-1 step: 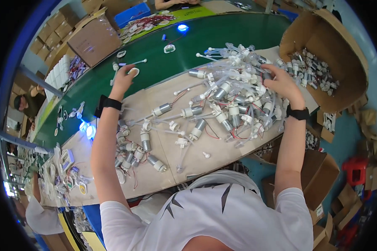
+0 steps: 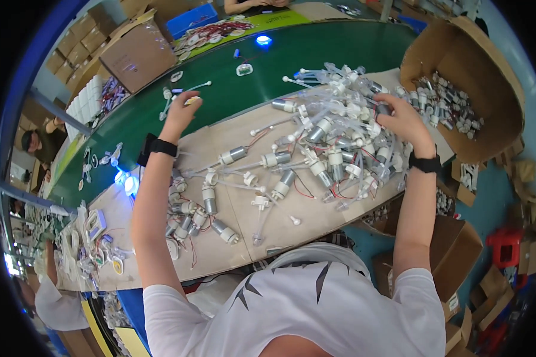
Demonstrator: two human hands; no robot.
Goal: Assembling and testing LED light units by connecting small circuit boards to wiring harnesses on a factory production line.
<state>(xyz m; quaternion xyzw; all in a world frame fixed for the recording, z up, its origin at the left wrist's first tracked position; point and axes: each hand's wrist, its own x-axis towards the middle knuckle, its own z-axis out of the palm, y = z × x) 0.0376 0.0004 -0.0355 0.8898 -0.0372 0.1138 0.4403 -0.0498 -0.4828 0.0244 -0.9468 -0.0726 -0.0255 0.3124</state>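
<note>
Over the green conveyor belt (image 2: 315,52), my left hand (image 2: 180,116) has its fingertips closed on a small oval white-and-yellow piece (image 2: 192,100). A thin white tube with a ball end (image 2: 195,86) lies just beyond those fingers. My right hand (image 2: 404,122) is at the right side of a heap of small motors with white fittings and clear tubes (image 2: 321,128). Its thumb and fingers are around a grey cylindrical motor (image 2: 384,109), partly hidden by the hand. Several more motors (image 2: 209,199) lie loose on the cardboard-covered table (image 2: 232,238) between my forearms.
A large open carton (image 2: 494,89) holding more motors stands at the right. White casings (image 2: 95,225) lie at the table's left end. A lit blue lamp (image 2: 263,40) is on the belt. Co-workers' arms (image 2: 247,6) show at the far side and left.
The oval piece has tilted and risen slightly in my left hand's fingertips. My right hand remains around the motor. The whole view has shifted slightly.
</note>
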